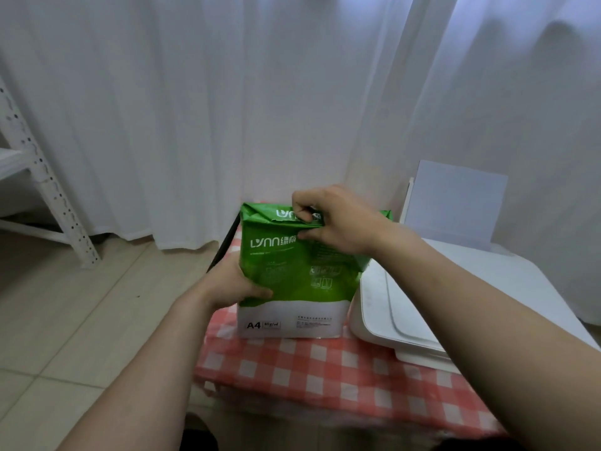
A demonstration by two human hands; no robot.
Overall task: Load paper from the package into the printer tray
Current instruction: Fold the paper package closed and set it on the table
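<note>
The paper package (294, 278) stands upright on its short end on the checked tabletop (325, 369), green over most of its wrapper with a white band at the bottom marked A4, its folded top flap creased and partly lifted. Just to its right sits the white printer (406, 307), lid flat and closed, and from the rear printer tray (406, 203) a pale sheet (455, 203) rises, leaning slightly back.

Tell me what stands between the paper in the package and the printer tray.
The green and white paper package is closed at its folded top, which the right hand pinches. The path to the white printer beside it looks clear.
</note>
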